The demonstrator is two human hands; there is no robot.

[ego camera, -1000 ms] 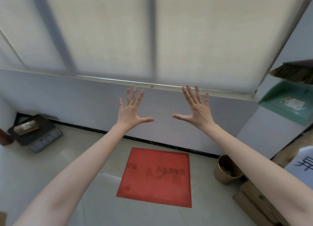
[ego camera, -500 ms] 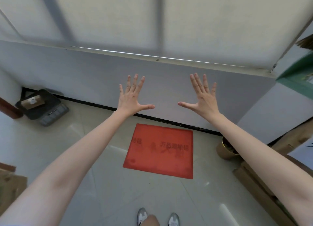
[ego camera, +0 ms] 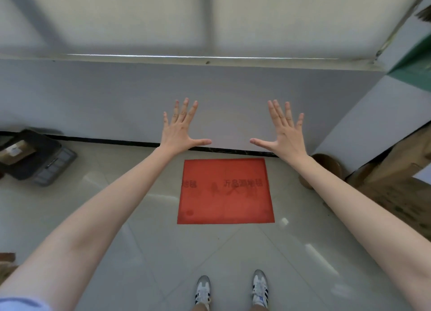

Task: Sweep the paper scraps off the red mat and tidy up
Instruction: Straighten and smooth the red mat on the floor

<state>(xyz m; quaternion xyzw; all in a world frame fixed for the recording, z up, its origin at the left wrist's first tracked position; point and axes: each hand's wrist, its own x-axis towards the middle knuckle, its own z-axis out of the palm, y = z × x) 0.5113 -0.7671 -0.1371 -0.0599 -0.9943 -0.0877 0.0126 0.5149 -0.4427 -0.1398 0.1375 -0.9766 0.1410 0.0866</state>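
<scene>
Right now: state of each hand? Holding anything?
Left hand: open, fingers spread, holding nothing.
Right hand: open, fingers spread, holding nothing.

Soft, even daylight filters through the pale translucent window blind [ego camera: 303, 19] overhead, leaving the scene bright with barely any shadow. Streaks of glare lie on the glossy pale grey floor tiles [ego camera: 233, 252], strongest to the right of the flat red rectangular mat [ego camera: 225, 201], whose dark print reads smeared. The wide lens bows the white window ledge [ego camera: 210, 59] and stretches the person's bare forearms [ego camera: 105, 206] toward the lower corners, where detail softens.
</scene>
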